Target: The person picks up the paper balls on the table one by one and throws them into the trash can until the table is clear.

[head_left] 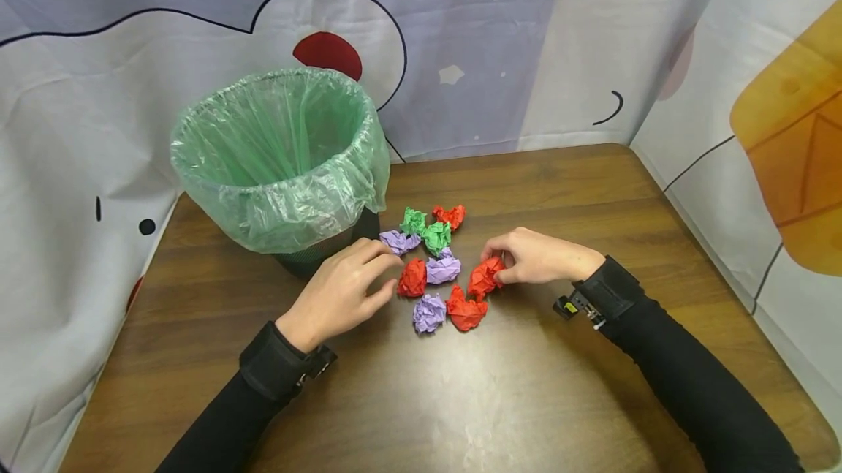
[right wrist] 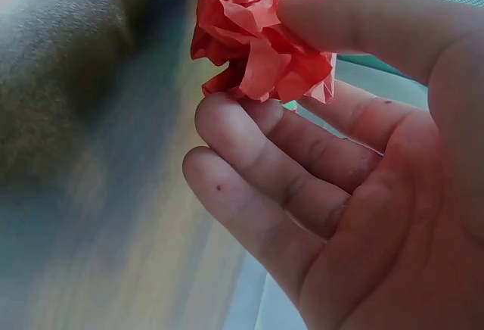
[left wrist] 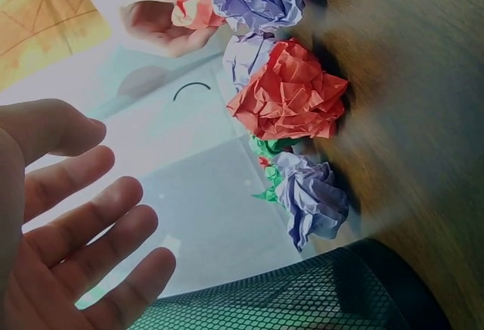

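Observation:
My right hand [head_left: 536,255] pinches a crumpled red paper ball [right wrist: 261,38] between thumb and fingertips, at the right side of a loose cluster of paper balls. Nothing is in my left hand [head_left: 345,292]; its fingers are spread and slightly bent, close to another red paper ball [left wrist: 291,95]. Just below the pinched ball lies a third red paper ball [head_left: 466,310]. Purple paper balls [head_left: 430,313] sit among them, one of them near the bin's base. Toward the back are green paper balls [head_left: 437,237] and a further red paper ball [head_left: 450,216].
A dark mesh bin [left wrist: 280,296] with a green plastic liner [head_left: 296,202] folded over its rim stands at the back left of the wooden table [head_left: 500,392]. Printed cloth [head_left: 473,42] hangs behind the table and along its sides.

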Tool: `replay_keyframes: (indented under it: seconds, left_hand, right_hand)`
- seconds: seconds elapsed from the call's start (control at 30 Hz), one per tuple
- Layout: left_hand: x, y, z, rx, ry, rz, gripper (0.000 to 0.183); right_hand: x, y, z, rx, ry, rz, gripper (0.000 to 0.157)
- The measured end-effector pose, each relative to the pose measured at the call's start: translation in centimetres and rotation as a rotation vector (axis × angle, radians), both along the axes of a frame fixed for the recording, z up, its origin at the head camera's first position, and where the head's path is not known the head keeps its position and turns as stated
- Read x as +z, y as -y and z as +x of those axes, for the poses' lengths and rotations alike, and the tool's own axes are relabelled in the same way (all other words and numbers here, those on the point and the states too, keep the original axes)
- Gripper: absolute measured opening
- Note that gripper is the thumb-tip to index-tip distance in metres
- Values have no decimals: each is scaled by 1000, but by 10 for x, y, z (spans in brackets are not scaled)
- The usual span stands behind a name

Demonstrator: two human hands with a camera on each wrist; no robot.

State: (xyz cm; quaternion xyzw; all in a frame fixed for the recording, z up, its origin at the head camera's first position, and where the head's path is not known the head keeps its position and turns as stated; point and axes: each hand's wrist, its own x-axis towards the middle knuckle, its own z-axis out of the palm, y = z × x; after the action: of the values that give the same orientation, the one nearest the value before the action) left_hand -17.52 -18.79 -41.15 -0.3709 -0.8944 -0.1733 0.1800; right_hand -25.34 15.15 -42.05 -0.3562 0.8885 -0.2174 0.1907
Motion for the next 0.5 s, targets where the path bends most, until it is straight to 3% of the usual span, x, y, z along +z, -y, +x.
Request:
replay_keyframes:
  seconds: [0.5]
  left_hand:
    - [-3,2,0,-15,-16,1,23]
  right_hand:
    - [33,1,-10,5,-107,-32,21]
